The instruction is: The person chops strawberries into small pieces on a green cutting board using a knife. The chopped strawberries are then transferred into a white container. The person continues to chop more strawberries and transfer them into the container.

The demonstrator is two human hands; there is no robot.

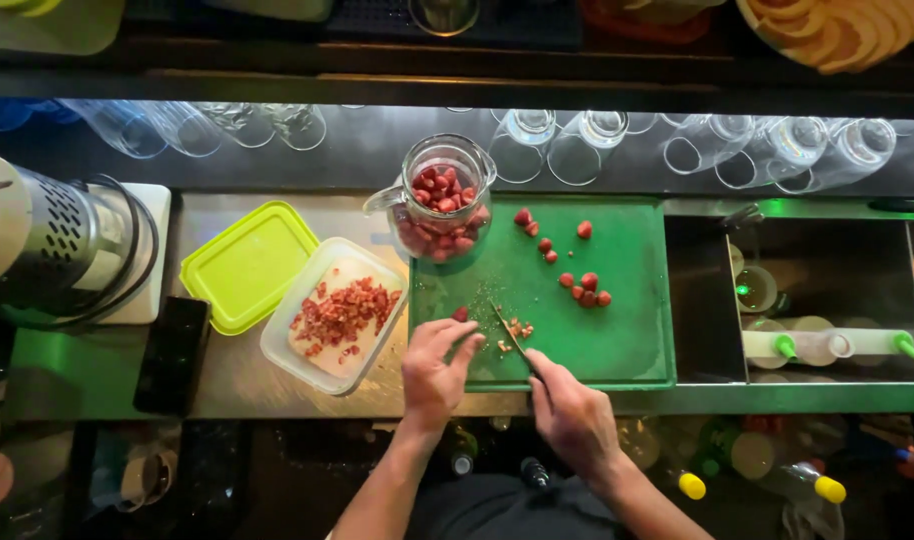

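The right hand [574, 418] is gripping a knife [514, 341] with its fingers closed around the handle, and the blade is pointing at small red pieces [518, 329] on the green cutting board [617, 330]. The left hand [435, 368] is pressing its bent fingers on a strawberry [461, 314] at the board's left edge. Other whole strawberries [584, 287] are lying further back, near a glass jug [445, 200], and a plastic container [337, 315] with chopped fruit is standing just left of the board.
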